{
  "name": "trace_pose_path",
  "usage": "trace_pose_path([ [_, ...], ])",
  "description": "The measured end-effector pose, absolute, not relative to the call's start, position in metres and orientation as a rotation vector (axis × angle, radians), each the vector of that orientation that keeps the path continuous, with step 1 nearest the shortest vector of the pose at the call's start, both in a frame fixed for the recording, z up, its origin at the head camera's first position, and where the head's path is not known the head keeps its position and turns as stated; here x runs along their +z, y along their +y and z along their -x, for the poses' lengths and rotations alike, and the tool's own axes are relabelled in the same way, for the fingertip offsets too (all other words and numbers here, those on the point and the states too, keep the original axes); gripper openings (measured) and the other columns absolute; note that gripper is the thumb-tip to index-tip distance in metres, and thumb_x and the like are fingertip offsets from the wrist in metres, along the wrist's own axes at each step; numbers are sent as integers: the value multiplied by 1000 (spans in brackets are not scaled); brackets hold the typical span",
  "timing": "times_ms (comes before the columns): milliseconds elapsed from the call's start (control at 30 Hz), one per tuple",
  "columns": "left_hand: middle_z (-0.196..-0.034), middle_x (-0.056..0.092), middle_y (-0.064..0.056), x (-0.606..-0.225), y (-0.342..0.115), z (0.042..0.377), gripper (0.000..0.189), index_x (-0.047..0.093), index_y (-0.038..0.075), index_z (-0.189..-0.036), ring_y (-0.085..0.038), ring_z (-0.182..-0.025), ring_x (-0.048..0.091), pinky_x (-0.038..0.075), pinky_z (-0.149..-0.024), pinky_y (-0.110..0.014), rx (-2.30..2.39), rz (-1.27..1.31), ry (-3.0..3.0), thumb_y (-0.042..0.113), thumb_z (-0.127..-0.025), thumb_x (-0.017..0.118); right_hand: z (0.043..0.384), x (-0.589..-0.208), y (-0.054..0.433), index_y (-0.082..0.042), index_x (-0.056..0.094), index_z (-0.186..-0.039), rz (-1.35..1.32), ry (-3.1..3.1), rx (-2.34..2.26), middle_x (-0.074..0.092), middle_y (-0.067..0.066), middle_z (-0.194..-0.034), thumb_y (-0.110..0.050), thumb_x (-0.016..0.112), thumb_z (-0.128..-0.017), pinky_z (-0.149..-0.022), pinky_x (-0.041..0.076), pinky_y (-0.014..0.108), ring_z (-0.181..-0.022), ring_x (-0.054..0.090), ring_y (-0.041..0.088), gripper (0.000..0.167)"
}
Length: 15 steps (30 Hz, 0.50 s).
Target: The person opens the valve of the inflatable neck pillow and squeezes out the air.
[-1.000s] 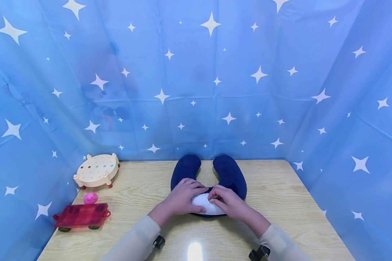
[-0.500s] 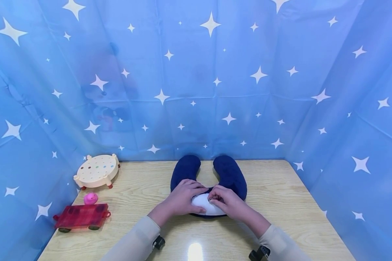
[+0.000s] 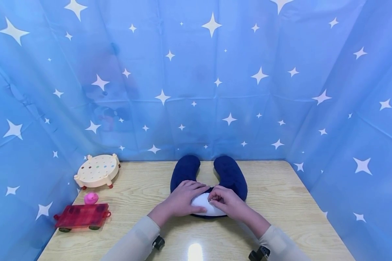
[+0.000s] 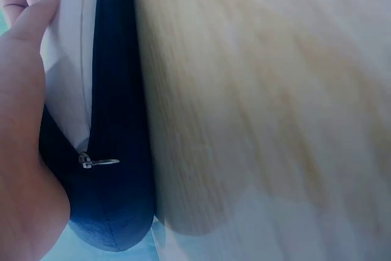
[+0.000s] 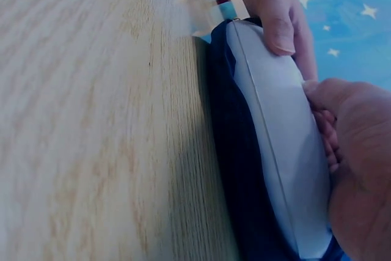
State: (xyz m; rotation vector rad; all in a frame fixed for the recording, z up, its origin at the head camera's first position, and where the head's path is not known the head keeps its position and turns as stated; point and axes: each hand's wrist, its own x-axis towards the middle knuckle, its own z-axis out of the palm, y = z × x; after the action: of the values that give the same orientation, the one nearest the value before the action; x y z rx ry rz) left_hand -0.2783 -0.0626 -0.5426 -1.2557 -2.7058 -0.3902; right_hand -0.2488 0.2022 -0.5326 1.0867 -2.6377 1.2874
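A: Where is the workpiece?
B: A dark-blue U-shaped neck pillow lies mid-table, arms pointing far. Its near side is open, exposing a white inner cushion; the zip pull sits at the opening's left end.

A: State of the fingers?
B: Left hand: thumb on the cushion, set apart from the fingers, which extend along the opening's far edge. Right hand: fingers curled, thumb and forefinger apparently pinching the cushion's far edge. Whether the pillow's blue rim is caught too cannot be told; the fingers screen it.

A: Possible faults?
B: With rim and cushion pinched together, a pull would probably drag the whole pillow. White fabric bulging against the zip could jam it if the pull is run. Light pressure from the left hand could let the pillow slide.

A: Surroundings?
B: At left, near to far: red cart, pink toy, cream stand. A starred blue curtain closes the far side.
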Motion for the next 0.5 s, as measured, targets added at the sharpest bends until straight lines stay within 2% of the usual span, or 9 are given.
trace_pose_path([
  [233,-172,47,2,-542,-62,276,85,42,28,-173,-23,-161,39,19,-135,-52,-296,1263,-2730,77,-104,55,249,-536,202,-16,76,-110,-1089,-2626,1288,66,-8,-103,-10,73,-108,-77,58,27,-89,62,7,7],
  [500,-171,48,4,-544,-60,276,85,41,31,-173,-24,-163,36,14,-136,-53,-288,1248,-2741,79,-104,52,249,-538,202,-17,76,-110,-1067,-2633,1272,66,-9,-102,-9,75,-107,-77,58,27,-89,62,7,8],
])
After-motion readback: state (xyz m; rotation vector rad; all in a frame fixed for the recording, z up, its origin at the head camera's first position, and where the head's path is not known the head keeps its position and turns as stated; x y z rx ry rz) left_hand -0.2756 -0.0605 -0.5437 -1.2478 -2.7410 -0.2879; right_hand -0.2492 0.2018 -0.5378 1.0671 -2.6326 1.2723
